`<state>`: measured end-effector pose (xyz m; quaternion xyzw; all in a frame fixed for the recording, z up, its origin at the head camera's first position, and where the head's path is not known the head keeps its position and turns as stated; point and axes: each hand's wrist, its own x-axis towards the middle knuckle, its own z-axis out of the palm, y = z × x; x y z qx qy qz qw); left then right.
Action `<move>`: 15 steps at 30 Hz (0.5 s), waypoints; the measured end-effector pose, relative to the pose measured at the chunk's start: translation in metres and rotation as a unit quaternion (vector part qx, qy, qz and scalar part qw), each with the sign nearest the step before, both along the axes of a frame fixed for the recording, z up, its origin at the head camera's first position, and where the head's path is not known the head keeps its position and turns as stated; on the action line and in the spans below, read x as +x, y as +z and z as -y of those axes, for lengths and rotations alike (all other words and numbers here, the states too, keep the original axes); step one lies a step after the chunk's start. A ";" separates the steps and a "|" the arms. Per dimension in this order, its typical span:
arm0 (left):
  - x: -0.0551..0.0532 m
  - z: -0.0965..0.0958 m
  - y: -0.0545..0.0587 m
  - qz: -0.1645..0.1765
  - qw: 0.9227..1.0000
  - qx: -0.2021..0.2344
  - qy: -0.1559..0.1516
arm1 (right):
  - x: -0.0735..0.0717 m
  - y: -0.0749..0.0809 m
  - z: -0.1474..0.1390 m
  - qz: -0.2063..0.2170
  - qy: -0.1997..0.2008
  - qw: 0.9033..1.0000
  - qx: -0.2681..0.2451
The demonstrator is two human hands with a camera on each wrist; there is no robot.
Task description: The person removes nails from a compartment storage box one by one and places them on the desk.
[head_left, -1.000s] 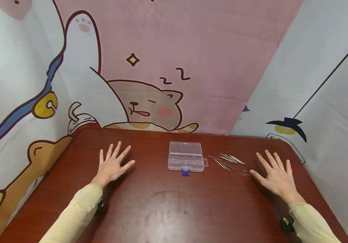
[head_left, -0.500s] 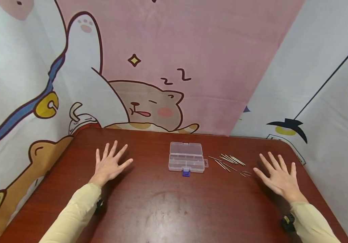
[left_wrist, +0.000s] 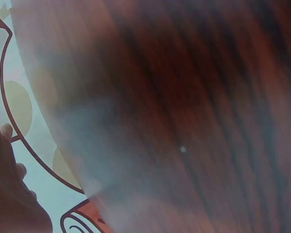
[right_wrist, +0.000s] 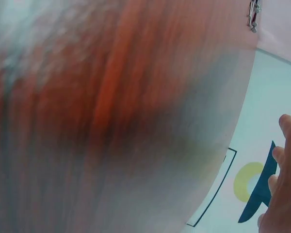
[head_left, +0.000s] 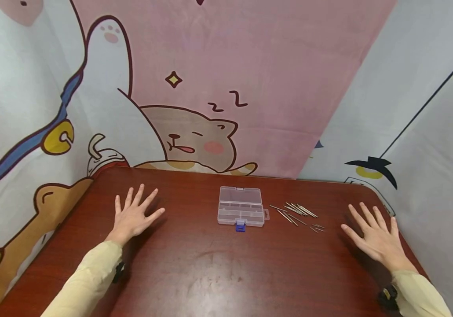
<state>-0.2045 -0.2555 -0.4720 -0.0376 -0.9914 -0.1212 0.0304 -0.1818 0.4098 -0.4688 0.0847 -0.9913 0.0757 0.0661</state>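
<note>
My left hand (head_left: pixel 132 219) hovers over the left part of the table, palm down, fingers straight and spread. Over on the right side my right hand (head_left: pixel 378 240) is held the same way, fingers fanned out. Neither holds anything. Between them, toward the back, a clear plastic compartment box (head_left: pixel 240 215) lies with its lid raised back and a blue latch (head_left: pixel 240 226) at its front. To the right of the box lie several thin metal rods (head_left: pixel 290 213) of differing lengths, with a few smaller pins (head_left: pixel 317 228) nearer the right hand.
The reddish-brown wooden table (head_left: pixel 195 273) ends at a patterned cloth backdrop (head_left: pixel 274 88) with cartoon animals, which also rises along the left and right sides. Dark wrist devices show under both cream sleeves (head_left: pixel 85 273).
Both hands have drifted outward, the left one to the left and the right one to the right, away from the pins. Box and rods stay where they were.
</note>
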 end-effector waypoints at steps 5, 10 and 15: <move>0.003 0.005 0.002 -0.004 1.000 0.000 -0.001 | 0.002 0.000 -0.002 -0.009 0.004 1.000 -0.003; 0.007 0.007 0.004 -0.005 1.000 0.003 -0.001 | 0.005 -0.001 -0.003 -0.010 0.008 1.000 -0.003; 0.007 0.008 0.004 -0.003 1.000 0.002 -0.001 | 0.007 -0.004 -0.003 -0.006 0.006 1.000 0.001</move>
